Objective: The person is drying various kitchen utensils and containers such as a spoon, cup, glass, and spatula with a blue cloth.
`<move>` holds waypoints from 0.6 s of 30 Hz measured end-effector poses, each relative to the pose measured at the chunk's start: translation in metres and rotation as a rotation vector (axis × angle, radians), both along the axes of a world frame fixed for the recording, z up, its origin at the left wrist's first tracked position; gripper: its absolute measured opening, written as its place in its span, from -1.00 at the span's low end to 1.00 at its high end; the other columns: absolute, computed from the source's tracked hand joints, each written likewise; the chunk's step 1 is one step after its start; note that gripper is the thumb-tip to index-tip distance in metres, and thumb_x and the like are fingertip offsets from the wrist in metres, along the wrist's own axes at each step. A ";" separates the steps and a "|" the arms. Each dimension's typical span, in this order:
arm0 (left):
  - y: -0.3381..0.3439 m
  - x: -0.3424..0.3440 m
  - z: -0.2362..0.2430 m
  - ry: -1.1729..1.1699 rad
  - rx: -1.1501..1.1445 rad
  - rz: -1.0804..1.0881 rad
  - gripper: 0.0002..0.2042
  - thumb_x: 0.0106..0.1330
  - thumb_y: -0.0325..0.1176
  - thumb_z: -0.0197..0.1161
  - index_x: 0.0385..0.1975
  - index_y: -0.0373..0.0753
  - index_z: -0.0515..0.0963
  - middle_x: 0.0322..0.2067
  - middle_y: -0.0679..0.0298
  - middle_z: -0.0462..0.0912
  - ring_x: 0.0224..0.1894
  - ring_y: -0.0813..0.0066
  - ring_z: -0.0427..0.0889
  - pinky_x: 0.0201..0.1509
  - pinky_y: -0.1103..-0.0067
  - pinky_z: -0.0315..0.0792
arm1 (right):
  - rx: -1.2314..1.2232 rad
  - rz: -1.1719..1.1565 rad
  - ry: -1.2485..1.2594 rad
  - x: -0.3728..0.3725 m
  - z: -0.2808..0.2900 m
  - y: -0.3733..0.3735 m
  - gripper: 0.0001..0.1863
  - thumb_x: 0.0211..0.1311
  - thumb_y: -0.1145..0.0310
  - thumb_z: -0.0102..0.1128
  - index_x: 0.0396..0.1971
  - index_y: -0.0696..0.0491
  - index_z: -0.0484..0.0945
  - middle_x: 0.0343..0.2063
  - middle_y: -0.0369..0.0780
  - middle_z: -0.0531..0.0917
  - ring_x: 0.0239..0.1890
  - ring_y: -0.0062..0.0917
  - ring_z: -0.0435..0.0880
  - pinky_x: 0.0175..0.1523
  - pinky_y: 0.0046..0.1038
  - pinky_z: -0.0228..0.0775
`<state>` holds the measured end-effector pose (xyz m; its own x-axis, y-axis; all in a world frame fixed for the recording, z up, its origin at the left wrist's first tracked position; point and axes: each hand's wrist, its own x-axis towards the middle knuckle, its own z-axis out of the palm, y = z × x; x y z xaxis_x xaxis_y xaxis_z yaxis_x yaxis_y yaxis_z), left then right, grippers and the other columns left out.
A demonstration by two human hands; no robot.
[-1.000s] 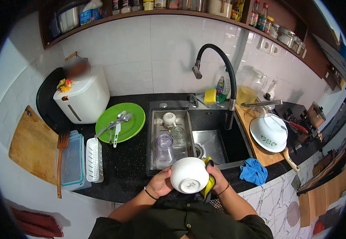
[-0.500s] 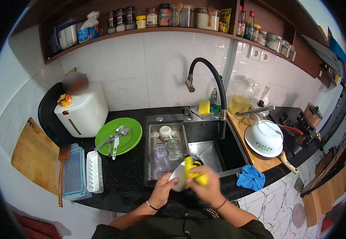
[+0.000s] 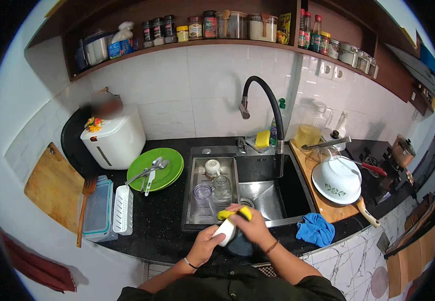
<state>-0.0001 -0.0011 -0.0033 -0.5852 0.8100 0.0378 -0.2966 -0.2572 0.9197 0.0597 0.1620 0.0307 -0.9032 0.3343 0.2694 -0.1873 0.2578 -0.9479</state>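
My left hand grips a small white cup, tilted over the counter's front edge. Its exact shape is partly hidden by my fingers. My right hand is closed on a yellow-and-dark cloth at the cup's upper rim. A dark grey piece, apparently part of that cloth, hangs below my right hand. Just beyond my hands is the sink. In its metal drainer tray stand a clear purplish glass, a clear glass mug and an upturned white cup.
Green plates with spoons lie left of the sink, near a white slotted basket and a lidded container. A black faucet arches over the basin. Right are a blue cloth and a white pot on a wooden board.
My right hand has shifted the cloth from across the cup's side to its upper rim. The cup has turned, and a dark part now hangs below. The view has shifted slightly.
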 end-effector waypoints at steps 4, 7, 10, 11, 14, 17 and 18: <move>0.002 0.014 -0.017 0.022 -0.008 0.045 -0.82 0.26 -0.42 0.09 -0.18 -0.32 0.46 -0.33 0.41 0.52 -0.28 0.72 0.42 -0.17 0.71 0.29 | 0.007 0.019 -0.078 0.007 -0.002 0.005 -0.77 0.01 0.36 0.21 -0.27 0.03 0.58 -0.26 -0.19 0.61 -0.07 -0.28 0.52 0.02 -0.35 0.34; 0.016 0.028 -0.006 0.061 0.015 0.170 -0.82 0.26 -0.45 0.07 -0.18 -0.32 0.46 -0.34 0.43 0.49 -0.29 0.72 0.41 -0.19 0.70 0.30 | 0.708 0.015 0.197 0.023 0.017 -0.020 -0.73 -0.11 0.30 0.27 -0.32 -0.01 0.56 -0.26 -0.27 0.60 -0.03 -0.29 0.48 0.13 -0.27 0.23; 0.015 0.033 -0.007 0.040 -0.043 0.139 -0.78 0.23 -0.50 0.06 -0.13 -0.36 0.43 -0.18 0.33 0.51 -0.15 0.63 0.47 -0.03 0.66 0.30 | 0.561 0.129 0.188 0.021 0.010 0.003 -0.72 -0.10 0.31 0.26 -0.30 0.04 0.55 -0.29 -0.22 0.60 -0.10 -0.29 0.51 0.07 -0.33 0.27; 0.016 0.036 -0.002 0.037 -0.072 0.119 -0.78 0.23 -0.51 0.04 -0.13 -0.36 0.43 -0.19 0.32 0.52 -0.16 0.63 0.48 -0.05 0.66 0.30 | 0.469 0.175 0.167 0.018 0.007 0.016 -0.71 -0.12 0.34 0.27 -0.30 0.04 0.54 -0.30 -0.22 0.60 -0.14 -0.31 0.53 0.05 -0.36 0.29; 0.017 0.048 -0.001 0.026 -0.054 0.111 -0.81 0.23 -0.49 0.02 -0.20 -0.38 0.43 -0.25 0.27 0.55 -0.18 0.60 0.49 -0.06 0.62 0.31 | -0.138 0.327 -0.076 0.019 -0.005 0.051 -0.74 0.06 0.28 0.14 -0.30 0.13 0.51 -0.34 -0.24 0.60 -0.26 -0.56 0.53 -0.09 -0.52 0.32; 0.021 0.062 -0.007 -0.044 0.048 0.146 -0.84 0.22 -0.46 0.02 -0.26 -0.38 0.43 -0.27 0.25 0.56 -0.21 0.57 0.50 -0.07 0.59 0.32 | -0.436 0.328 -0.102 0.021 -0.022 0.063 -0.73 0.07 0.27 0.12 -0.30 0.14 0.51 -0.38 -0.29 0.58 -0.29 -0.63 0.51 -0.12 -0.56 0.31; 0.022 0.065 -0.008 -0.040 0.050 0.162 -0.85 0.23 -0.44 0.04 -0.27 -0.36 0.45 -0.32 0.29 0.54 -0.24 0.62 0.48 -0.11 0.63 0.31 | -0.380 0.291 -0.113 0.023 -0.026 0.062 -0.72 0.06 0.27 0.12 -0.29 0.15 0.51 -0.38 -0.28 0.59 -0.29 -0.63 0.51 -0.12 -0.56 0.31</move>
<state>0.0653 0.0209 -0.0114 -0.7101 0.7023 0.0495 -0.2835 -0.3496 0.8930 0.0829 0.2242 0.0045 -0.9902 0.1196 0.0724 -0.0909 -0.1576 -0.9833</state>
